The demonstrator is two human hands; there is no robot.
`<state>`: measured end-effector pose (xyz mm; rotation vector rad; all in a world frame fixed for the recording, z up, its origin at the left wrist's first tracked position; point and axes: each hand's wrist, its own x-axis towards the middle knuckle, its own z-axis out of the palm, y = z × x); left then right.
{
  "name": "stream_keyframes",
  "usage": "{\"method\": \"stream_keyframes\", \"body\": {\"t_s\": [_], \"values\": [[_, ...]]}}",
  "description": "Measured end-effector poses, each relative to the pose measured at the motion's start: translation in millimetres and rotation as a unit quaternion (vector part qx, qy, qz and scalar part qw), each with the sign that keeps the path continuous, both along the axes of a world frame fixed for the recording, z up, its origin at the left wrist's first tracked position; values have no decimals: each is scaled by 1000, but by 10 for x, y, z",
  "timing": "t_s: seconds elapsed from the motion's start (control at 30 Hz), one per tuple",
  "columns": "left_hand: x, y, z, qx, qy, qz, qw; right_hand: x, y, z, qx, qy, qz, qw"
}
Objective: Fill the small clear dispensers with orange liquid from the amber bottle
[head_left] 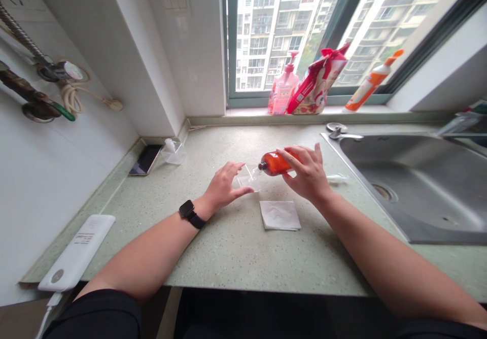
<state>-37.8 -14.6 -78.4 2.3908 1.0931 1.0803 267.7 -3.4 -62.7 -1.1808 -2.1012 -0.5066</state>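
My right hand is closed around a bottle of orange-red liquid, tipped on its side with its uncapped dark neck pointing left. That neck is at the opening of a clear see-through container. My left hand, wearing a black watch, grips the container between thumb and fingers. Whether liquid is flowing cannot be made out. A folded white tissue lies on the counter just in front of the bottle. Partly behind my right hand lies a small clear object, its kind unclear.
On the left are a clear item with a white pump top, a phone and a white power bank with a cable. A steel sink and tap are right. A pink pump bottle, red bag and orange-white bottle line the sill.
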Motion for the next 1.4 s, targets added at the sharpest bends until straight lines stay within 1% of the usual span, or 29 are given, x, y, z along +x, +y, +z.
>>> {"method": "stream_keyframes", "body": {"t_s": [0.43,0.73,1.4], "values": [[-2,3,4,-5,4,-2,1000,-9,-5,0,17,-4,-8,1000],[-11,3,17,-2,2,-3,1000,-7,-7,3,-1,-3,-11,1000],[-15,8,-1,-5,-2,-3,1000,-1,-8,0,8,-11,-9,1000]]}}
